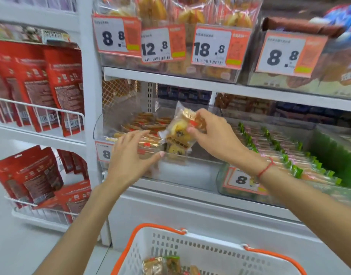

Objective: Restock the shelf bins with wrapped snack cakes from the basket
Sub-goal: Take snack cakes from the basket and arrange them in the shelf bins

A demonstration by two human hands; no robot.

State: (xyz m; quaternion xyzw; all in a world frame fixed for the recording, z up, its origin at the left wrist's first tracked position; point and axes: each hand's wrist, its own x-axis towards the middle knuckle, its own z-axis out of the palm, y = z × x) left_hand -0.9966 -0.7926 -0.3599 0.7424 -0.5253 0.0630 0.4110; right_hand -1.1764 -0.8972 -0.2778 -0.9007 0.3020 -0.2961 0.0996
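Observation:
My right hand [214, 135] pinches a clear-wrapped yellow snack cake [178, 130] by its upper end and holds it over the front of a clear plastic shelf bin [182, 167]. My left hand [131, 155] is open, its straight fingers pressing on wrapped cakes [149, 142] lying in the left part of that bin, thumb against the bin's front rim. More wrapped cakes [149, 121] lie stacked farther back in the bin. The white basket [190, 249] with orange handles sits below, with a few wrapped cakes [162, 264] in its bottom.
A neighbouring clear bin [240, 187] to the right holds rows of green-and-pink wrapped bars. The shelf above carries bins of bagged pastries behind price tags [216, 48]. Red pouches [51, 86] hang in white wire racks on the left.

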